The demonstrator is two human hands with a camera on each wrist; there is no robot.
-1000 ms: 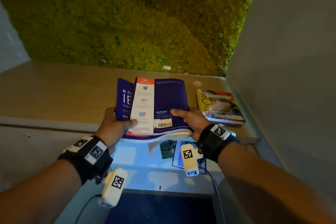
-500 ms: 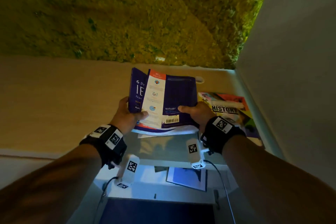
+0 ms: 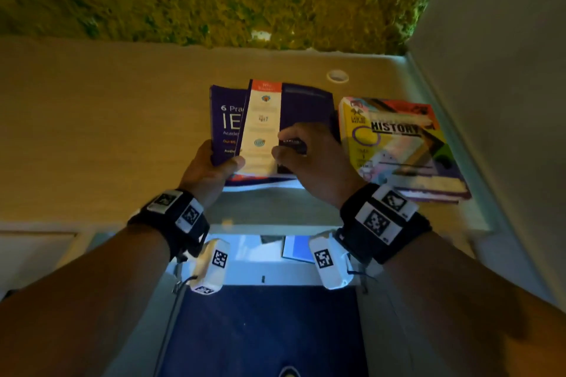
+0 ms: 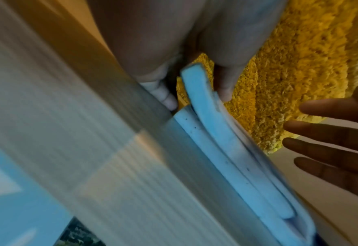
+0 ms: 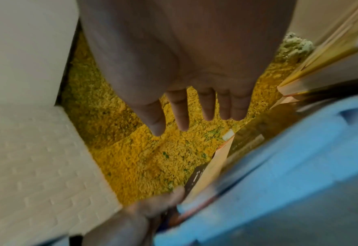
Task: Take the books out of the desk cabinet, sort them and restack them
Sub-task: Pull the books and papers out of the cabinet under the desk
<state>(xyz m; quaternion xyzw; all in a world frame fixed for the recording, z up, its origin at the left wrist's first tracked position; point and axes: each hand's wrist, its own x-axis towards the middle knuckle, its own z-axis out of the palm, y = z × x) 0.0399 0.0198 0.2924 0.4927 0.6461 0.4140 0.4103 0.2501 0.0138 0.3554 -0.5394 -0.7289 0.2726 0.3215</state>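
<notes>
At the centre of the head view we have two purple books (image 3: pixel 294 107) fanned one over the other, low over the desk top (image 3: pixel 107 131); whether their near edge touches it we cannot tell. Our left hand (image 3: pixel 211 168) grasps them at the lower left corner, thumb on top and fingers beneath. Our right hand (image 3: pixel 309 159) hovers over the top cover with fingers spread, gripping nothing.

Just right of them, a history book (image 3: pixel 395 144) already lies flat on the desk, on top of at least one more book.

So we judge the unloading partly done; sorting and restacking remain.

Below the desk edge, in the lower middle of the frame, the cabinet (image 3: pixel 251 266) stands open, with a blue-covered item (image 3: pixel 295 249) still inside; little else there is readable.
</notes>
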